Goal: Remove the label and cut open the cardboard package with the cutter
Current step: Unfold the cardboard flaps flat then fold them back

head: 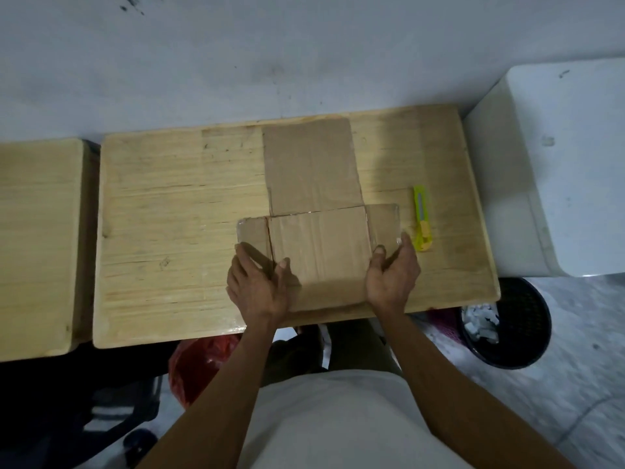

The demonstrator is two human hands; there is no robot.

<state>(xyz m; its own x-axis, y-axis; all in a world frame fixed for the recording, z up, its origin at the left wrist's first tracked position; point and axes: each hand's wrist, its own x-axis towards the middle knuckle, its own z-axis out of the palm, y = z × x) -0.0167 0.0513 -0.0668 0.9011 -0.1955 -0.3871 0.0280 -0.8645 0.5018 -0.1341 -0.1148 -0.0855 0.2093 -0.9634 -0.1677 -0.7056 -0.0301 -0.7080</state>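
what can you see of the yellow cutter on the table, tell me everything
The cutter is a slim yellow-green plastic utility knife with a grey strip along its far half and an orange-yellow slider near its near end. No bare blade shows past the body. It lies flat on the wooden table, lengthwise away from the person, just right of the flattened cardboard. Nobody holds it. The right hand rests on the cardboard close beside its near end; whether they touch is unclear.

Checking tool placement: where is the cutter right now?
In the head view, the yellow-green cutter lies untouched on the wooden table, just right of the cardboard, beside the right hand.
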